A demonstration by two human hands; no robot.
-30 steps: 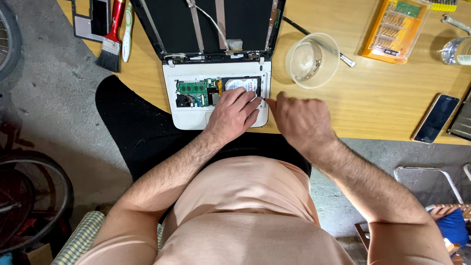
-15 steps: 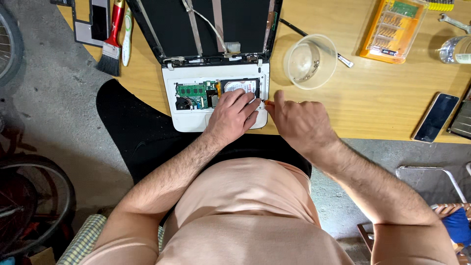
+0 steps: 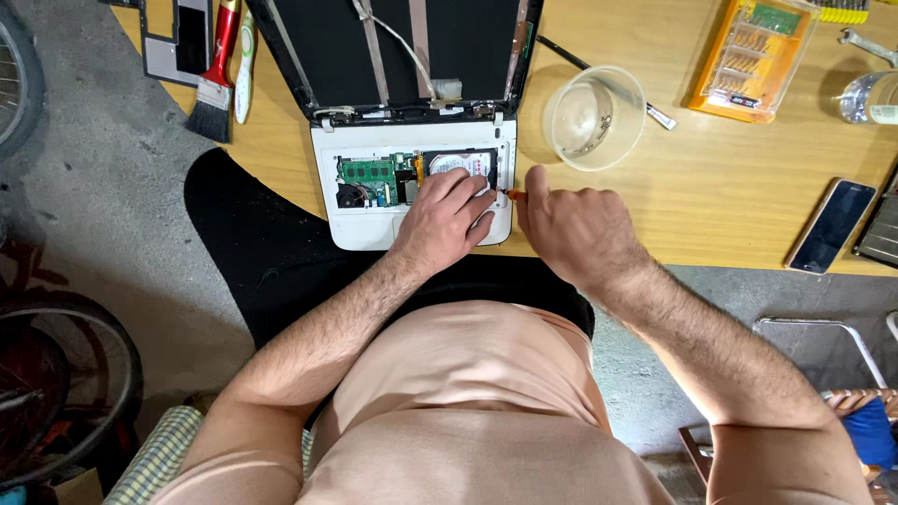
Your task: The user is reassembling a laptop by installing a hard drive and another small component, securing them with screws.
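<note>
Clear plastic cup (image 3: 594,117) holding small screws, beside opened laptop (image 3: 416,201)

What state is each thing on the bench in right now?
Laptop: lying open, bottom cover off, insides showing.
Hard drive: seated in its bay, partly under the left hand.
Right hand: closed on an orange-handled tool, its tip at the laptop's edge.
Plastic cup: upright, some small bits inside.
Bit case: open.
Phone: screen dark.
Brush: lying flat.

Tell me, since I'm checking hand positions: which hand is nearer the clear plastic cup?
Right. The right hand sits just below the clear plastic cup, apart from it; the left hand rests on the opened laptop, farther left.
</note>
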